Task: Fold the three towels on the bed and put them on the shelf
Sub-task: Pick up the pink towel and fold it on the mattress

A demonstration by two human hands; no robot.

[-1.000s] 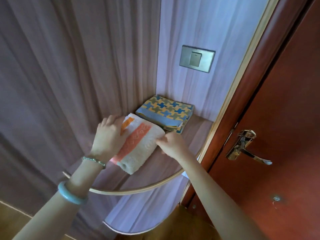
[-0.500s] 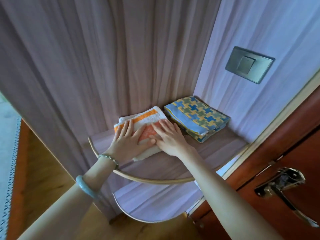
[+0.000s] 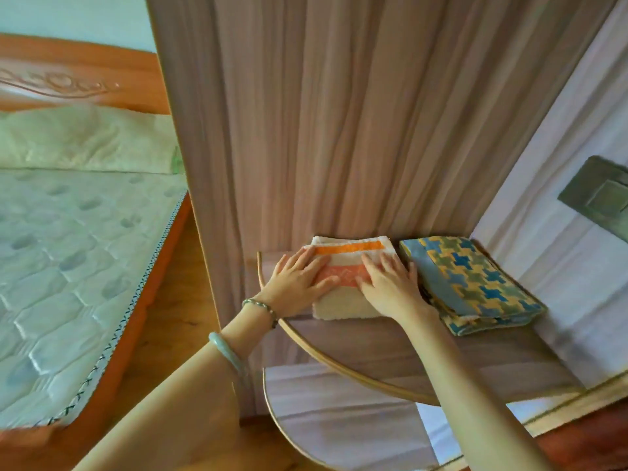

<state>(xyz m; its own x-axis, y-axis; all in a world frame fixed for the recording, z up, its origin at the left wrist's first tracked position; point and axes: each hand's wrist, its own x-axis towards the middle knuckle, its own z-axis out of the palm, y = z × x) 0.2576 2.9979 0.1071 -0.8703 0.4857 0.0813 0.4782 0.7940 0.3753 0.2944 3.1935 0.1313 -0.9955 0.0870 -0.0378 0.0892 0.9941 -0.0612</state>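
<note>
Left hand (image 3: 299,287) and right hand (image 3: 390,287) lying flat, fingers spread, gripping nothing, pressing folded white orange-striped towel (image 3: 343,266) on curved wooden shelf (image 3: 373,348), beside folded blue-yellow patterned towel (image 3: 472,283).

Two folded towels lie on the curved wooden shelf (image 3: 373,351): one white terry towel with orange bands (image 3: 343,263) and one blue, yellow and green patterned towel (image 3: 475,283). Two shelves show, this one and a lower curved shelf (image 3: 333,416). Two bare hands, left hand (image 3: 299,283) and right hand (image 3: 390,287). Two bracelets sit on the left arm: one beaded bracelet (image 3: 261,306), one pale jade bangle (image 3: 227,351). One grey wall switch plate (image 3: 598,198).
</note>
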